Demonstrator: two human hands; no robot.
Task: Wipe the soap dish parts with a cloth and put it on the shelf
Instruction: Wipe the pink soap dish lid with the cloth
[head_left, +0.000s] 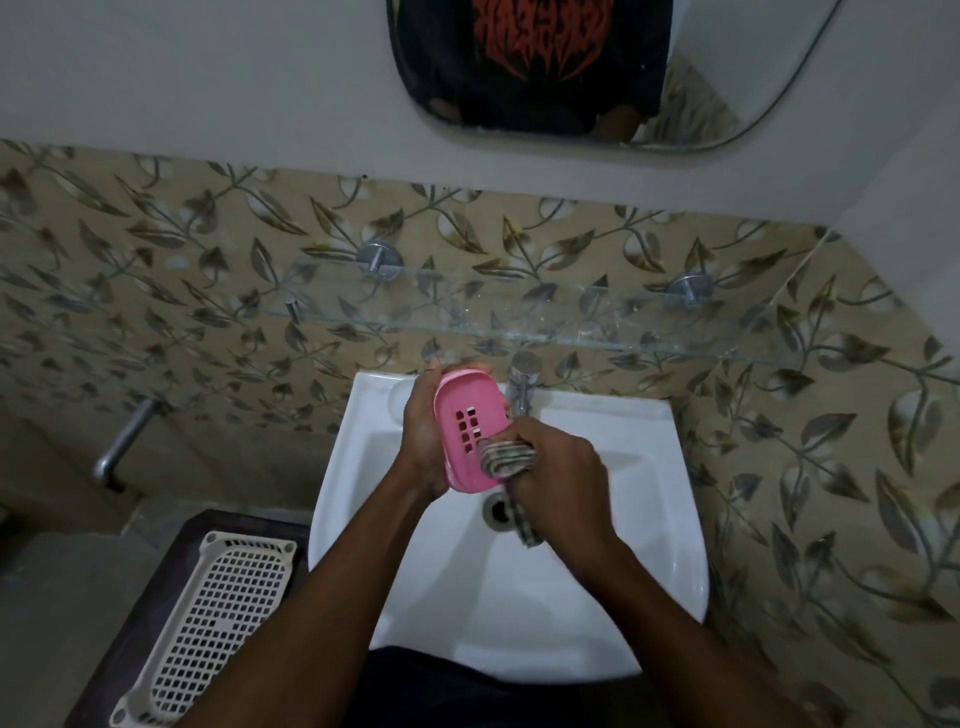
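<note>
My left hand (423, 434) holds a pink soap dish part (467, 410) with drain slots, tilted upright over the white sink (597, 597). My right hand (558, 480) grips a bunched grey patterned cloth (506, 460) and presses it against the lower right of the pink part. A loose end of the cloth hangs down over the drain (498, 512). The glass shelf (597, 319) runs along the tiled wall just above the sink, with nothing on it that I can see.
A chrome tap (522, 384) stands right behind the pink part. A white perforated basket (218, 618) lies on a dark stand at the lower left. A metal pipe tap (124, 441) sticks out of the left wall. A mirror (597, 73) hangs above.
</note>
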